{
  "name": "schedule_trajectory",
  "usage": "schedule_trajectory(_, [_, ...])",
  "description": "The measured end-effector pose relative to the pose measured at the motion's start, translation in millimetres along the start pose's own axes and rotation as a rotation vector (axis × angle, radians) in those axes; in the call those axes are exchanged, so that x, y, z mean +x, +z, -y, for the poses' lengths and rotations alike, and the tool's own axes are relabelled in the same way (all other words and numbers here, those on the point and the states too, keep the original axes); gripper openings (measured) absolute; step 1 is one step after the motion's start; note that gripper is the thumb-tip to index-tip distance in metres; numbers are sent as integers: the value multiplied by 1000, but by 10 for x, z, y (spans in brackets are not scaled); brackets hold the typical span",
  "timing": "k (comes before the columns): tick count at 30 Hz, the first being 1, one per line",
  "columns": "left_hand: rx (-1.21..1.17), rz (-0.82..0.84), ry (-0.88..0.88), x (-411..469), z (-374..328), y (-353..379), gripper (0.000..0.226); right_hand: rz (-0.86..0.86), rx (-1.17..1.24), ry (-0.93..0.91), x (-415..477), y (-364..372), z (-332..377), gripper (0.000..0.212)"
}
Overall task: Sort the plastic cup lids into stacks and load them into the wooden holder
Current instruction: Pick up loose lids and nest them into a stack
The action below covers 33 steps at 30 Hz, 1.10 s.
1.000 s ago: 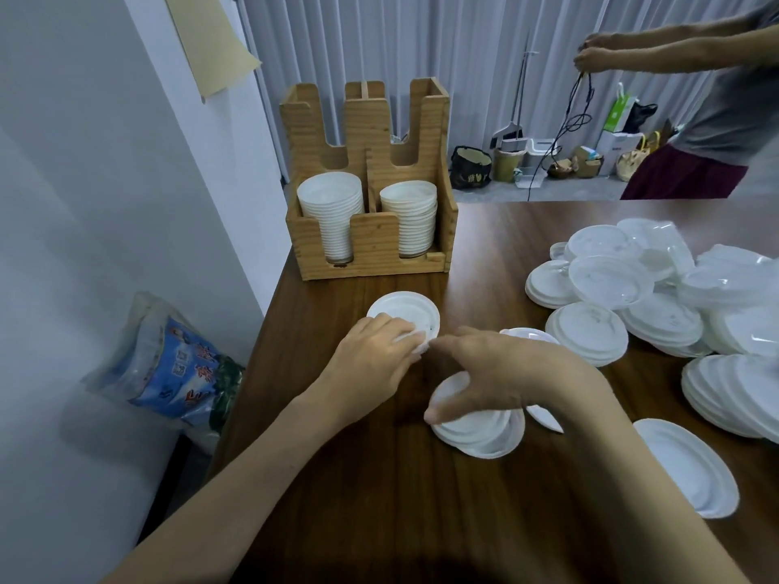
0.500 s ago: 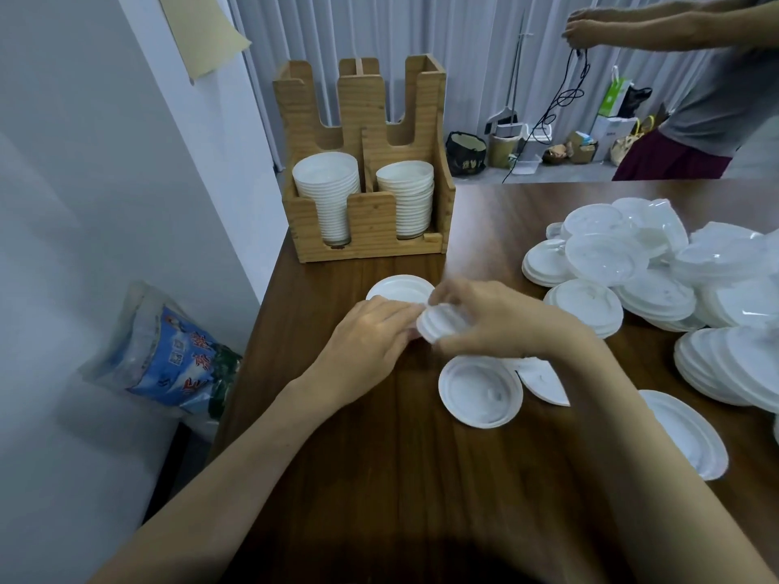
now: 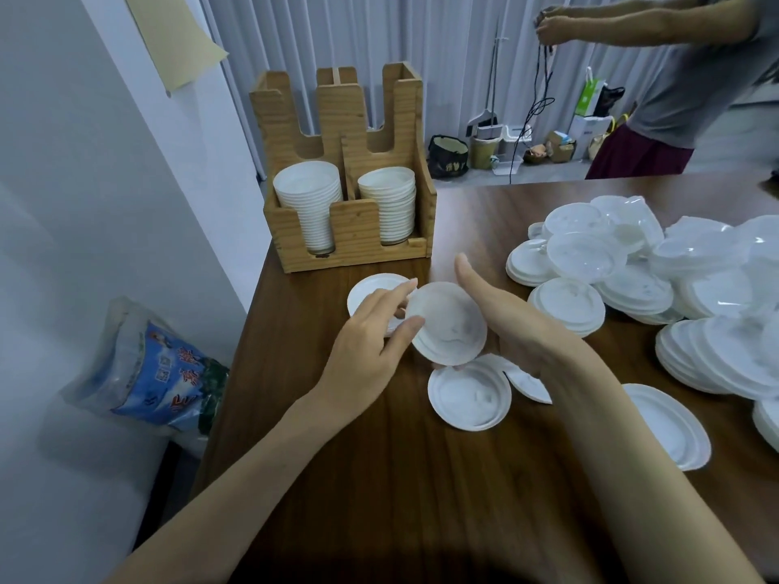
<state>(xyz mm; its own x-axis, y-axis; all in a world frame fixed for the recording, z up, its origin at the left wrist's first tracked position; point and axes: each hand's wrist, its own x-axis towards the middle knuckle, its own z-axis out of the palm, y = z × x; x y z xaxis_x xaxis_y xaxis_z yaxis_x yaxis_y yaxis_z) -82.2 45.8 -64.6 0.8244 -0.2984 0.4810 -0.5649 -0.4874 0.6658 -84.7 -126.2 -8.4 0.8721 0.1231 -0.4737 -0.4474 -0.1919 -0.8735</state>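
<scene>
While the right hand [image 3: 510,318] is cupping the just-lifted lids [image 3: 449,328] near the wooden holder [image 3: 358,231], the left hand [image 3: 371,343] is pinching their edge. Loading's probably nearing.

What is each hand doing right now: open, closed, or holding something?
Left hand: pinches the lid at its left edge.
Right hand: holds the same lid, cupping it from behind.

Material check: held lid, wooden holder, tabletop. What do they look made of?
Held lid: thin white plastic, probably; matte, faintly translucent, moulded rim ring.
Wooden holder: pale unpainted wood, maybe bamboo; grain lines show.
Tabletop: dark brown wood grain, soft sheen; solid or laminate, cannot tell.
</scene>
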Motion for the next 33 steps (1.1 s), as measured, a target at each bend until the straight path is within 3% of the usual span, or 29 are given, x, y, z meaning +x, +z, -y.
schedule_trajectory(2, [-25, -43, -1, 23, -56, 37, 29, -6, -85, -23, -33, 14, -18, 86])
schedule_trajectory(6, [-41, -31, -126, 99, -90, 24, 8, -211, -288, -155, -173, -35, -69, 68])
schedule_trajectory(9, [-46, -20, -211, 112, -97, -16, 20, -252, -533, -261, -290, -180, -156, 48])
schedule_trajectory(13, [-34, 51, -243, 28, -151, -15, 34, -253, -805, -194, -393, -260, -295, 40])
schedule_trajectory(17, [-22, 88, -258, -47, -181, -12, 37, -373, -781, -201, -401, -240, -384, 24])
schedule_trajectory(20, [-25, 93, -279, -81, -175, -51, 38, -350, -744, -193, -369, -148, -384, 16])
schedule_trajectory(33, [40, 126, -383, -209, -73, -290, 30, -298, -649, -260, -109, 150, -370, 14])
